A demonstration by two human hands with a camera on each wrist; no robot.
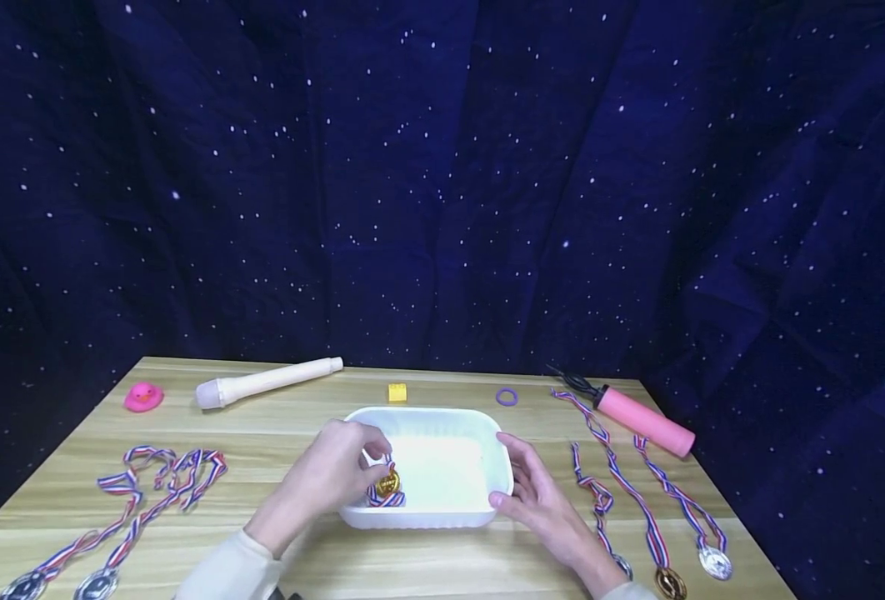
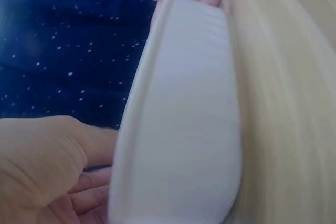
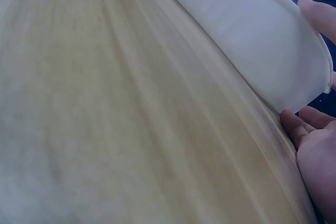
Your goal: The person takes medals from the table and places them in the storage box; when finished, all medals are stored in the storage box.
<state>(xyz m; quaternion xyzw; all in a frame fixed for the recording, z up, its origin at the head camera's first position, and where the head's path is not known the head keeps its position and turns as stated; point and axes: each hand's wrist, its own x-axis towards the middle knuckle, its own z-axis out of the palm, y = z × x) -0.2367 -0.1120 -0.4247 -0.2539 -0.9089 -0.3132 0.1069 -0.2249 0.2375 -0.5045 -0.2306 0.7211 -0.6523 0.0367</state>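
Observation:
A white plastic tray (image 1: 427, 518) sits at the middle of the table's near half. Inside its left end lies a gold medal (image 1: 388, 483) on a red, white and blue ribbon. Reaching over the left rim, my left hand (image 1: 341, 467) pinches the medal's ribbon between curled fingers and thumb. My right hand (image 1: 536, 496) grips the tray's right end, its thumb at the near corner and its fingers along the outer wall. In the left wrist view the tray's wall hides the medal. The right wrist view shows fingertips (image 3: 294, 124) low against the tray.
Two silver medals (image 1: 96, 583) with ribbons lie left. Several ribboned medals, one silver (image 1: 715, 562) and one gold (image 1: 670, 583), lie right, near a pink pump (image 1: 645, 421). Along the back are a pink duck (image 1: 144, 397), microphone (image 1: 270, 382), yellow block (image 1: 397, 392) and purple ring (image 1: 507, 397).

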